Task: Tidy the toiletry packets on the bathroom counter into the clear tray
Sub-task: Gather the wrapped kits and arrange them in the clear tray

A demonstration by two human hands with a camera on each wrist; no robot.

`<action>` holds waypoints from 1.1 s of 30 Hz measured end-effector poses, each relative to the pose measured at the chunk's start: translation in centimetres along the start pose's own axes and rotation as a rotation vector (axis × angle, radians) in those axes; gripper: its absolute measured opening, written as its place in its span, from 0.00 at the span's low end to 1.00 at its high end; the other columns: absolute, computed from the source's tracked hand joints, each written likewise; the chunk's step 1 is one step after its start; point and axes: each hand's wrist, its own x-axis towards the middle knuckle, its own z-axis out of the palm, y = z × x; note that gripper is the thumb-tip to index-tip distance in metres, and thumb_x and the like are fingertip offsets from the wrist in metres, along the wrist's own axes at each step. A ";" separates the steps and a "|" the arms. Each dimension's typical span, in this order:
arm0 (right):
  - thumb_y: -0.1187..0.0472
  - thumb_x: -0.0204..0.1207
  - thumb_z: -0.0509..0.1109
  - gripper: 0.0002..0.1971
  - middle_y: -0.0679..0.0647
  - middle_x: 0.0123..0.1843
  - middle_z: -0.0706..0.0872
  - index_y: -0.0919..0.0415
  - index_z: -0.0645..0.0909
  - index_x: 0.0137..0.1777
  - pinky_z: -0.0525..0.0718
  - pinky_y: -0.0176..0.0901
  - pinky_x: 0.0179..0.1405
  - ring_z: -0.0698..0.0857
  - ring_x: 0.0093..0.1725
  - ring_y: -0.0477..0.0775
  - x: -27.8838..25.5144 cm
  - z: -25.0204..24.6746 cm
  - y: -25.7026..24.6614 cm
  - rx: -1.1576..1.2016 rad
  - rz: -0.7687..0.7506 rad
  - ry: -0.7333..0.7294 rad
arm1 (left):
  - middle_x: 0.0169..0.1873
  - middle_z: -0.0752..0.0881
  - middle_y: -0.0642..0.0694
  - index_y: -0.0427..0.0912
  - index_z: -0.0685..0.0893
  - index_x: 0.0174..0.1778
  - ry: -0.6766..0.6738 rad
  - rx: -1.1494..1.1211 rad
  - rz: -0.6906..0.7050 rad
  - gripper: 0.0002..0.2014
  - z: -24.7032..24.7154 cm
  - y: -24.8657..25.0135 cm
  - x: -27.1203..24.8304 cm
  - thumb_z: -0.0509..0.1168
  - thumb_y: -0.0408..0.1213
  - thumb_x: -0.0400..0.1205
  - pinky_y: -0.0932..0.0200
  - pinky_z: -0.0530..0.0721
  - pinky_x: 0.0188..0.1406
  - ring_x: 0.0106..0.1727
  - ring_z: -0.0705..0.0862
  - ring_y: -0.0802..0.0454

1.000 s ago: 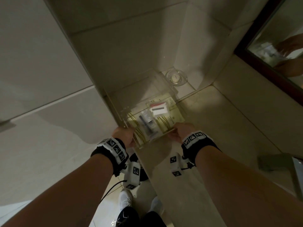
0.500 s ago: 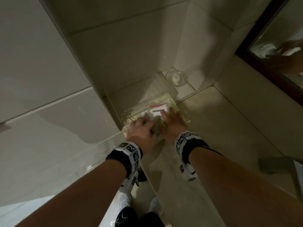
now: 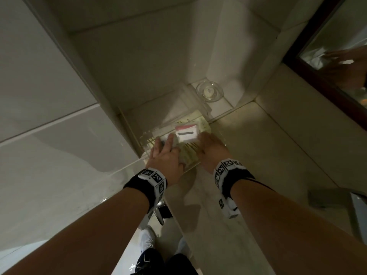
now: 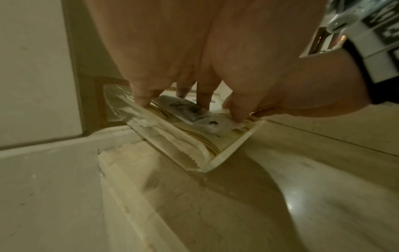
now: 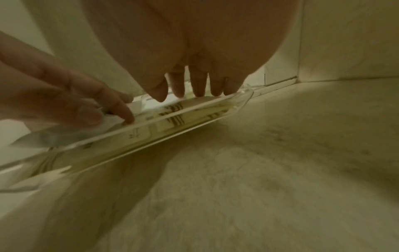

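My left hand point(image 3: 165, 158) lies flat, fingers straight, pressing a white packet point(image 4: 195, 113) down inside the clear tray point(image 4: 233, 150); my right hand point(image 3: 211, 149) rests spread on the tray's right rim, gripping nothing; pink-edged packet point(image 3: 186, 132) sits further in; tray stands on the counter point(image 3: 258, 155) near its left edge; risk: an uneven push could slide the tray left or make stacked packets slip

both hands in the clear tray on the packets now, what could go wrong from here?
1. The clear tray sits near the counter's left edge; the left hand pressing packets could nudge it toward the drop.
2. The white packet lies loose atop the striped packets; it may slide off when the right hand shifts them.
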 end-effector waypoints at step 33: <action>0.49 0.80 0.66 0.24 0.55 0.77 0.74 0.54 0.74 0.75 0.69 0.54 0.77 0.69 0.76 0.60 -1.4 -2.8 1.8 0.214 0.323 0.278 | 0.87 0.38 0.47 0.71 0.71 0.76 0.016 0.087 -0.030 0.24 0.4 2.3 0.4 0.56 0.60 0.82 0.27 0.45 0.84 0.84 0.35 0.26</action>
